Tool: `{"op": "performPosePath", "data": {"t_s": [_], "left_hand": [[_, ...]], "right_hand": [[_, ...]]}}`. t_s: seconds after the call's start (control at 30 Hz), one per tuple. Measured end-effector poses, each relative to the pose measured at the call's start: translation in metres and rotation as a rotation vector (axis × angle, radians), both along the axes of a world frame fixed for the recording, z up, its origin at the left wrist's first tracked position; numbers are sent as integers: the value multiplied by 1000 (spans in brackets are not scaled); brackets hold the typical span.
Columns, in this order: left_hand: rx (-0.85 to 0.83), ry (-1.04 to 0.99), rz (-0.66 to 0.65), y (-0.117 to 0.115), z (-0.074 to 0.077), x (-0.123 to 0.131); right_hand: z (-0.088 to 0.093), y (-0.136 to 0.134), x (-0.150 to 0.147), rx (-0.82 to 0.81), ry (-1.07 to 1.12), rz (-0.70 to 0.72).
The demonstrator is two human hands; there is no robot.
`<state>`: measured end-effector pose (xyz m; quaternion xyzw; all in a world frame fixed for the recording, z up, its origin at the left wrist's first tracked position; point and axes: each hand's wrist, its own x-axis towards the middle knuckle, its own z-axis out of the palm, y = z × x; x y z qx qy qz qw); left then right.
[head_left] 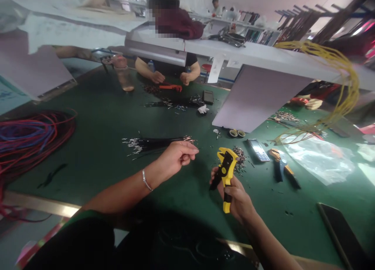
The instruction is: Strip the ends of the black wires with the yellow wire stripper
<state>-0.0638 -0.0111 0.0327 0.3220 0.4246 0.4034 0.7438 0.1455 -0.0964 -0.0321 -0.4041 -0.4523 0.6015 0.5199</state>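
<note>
Two hands: your right hand [236,199] keeps a tight grip holding the yellow wire stripper [225,170] upright; your left hand [177,158] curls empty.

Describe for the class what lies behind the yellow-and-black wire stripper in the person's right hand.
Behind the yellow-and-black wire stripper, gripped in the right hand, a heap of small metal terminals sits on the green work mat. The stripper and hand hide whatever lies directly beneath them.

passage: between left hand [176,157] and yellow wire stripper [225,172] | beyond: metal terminal pile [239,157], phone [258,150]
</note>
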Motion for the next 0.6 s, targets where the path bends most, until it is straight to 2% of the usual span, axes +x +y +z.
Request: {"op": "performPosePath", "data": {"t_s": [0.2, 0.3, 0.47, 0.6], "left_hand": [[8, 41, 21, -2, -6, 3], [-6, 78, 18, 1, -11, 8], [-29, 123, 7, 6, -17, 15], [-13, 150, 30, 9, -19, 14]], "right_hand": [[-19, -2, -4, -118, -12, -32], [-16, -7, -3, -122, -36, 13], [-7, -10, -1, -101, -92, 173], [-8, -8, 2, -125, -149, 200]]}}
